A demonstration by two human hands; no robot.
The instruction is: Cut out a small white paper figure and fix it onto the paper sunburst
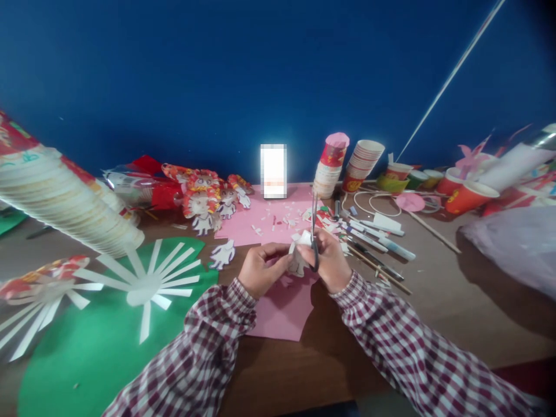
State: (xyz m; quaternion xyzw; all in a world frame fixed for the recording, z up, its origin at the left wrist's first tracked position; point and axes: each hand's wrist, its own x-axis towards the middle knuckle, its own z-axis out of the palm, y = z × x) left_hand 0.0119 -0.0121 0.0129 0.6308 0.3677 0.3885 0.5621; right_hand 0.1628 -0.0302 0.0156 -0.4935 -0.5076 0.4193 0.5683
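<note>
Above a pink sheet, my left hand pinches a small white paper cutout by its left side. The cutout has a drawn outline with what look like legs at the bottom. My right hand is closed around a pair of scissors, whose blades point up and away from me. Its thumb also lies against the top of the paper, where a white piece is folded or bunched. Similar white figure cutouts lie to the left of my hands.
Stacked paper cups lean at left beside a green sheet with a fringed cup. Paper scraps litter the pink sheet. Pens, sticks and further cups crowd the right. A bright blurred rectangle stands by the blue wall.
</note>
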